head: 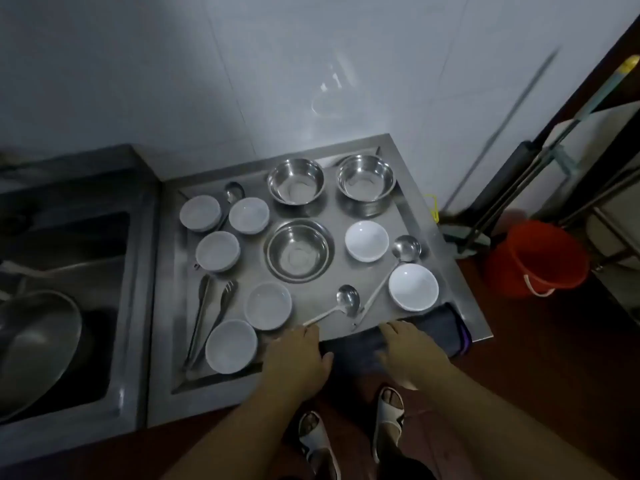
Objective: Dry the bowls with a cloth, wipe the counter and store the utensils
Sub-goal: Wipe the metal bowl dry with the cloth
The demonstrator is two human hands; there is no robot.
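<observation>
Steel counter [446,271] by tiled wall | no legible writing | white bowls: 7 | steel bowls: 3 | ladles: 3 | tongs [207,317]: 1 | dark cloth [433,330] at front edge | left hand [298,355] grip relaxed, beside ladle handle | right hand [408,351] flat on cloth

crowded with white bowls [367,241], steel bowls [298,250] and ladles [347,298]; bare strip only near the counter [450,268] front edge.

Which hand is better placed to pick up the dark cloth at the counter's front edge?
Probably the right hand: it already rests on the dark cloth. The left hand lies beside it, near a ladle handle.
</observation>
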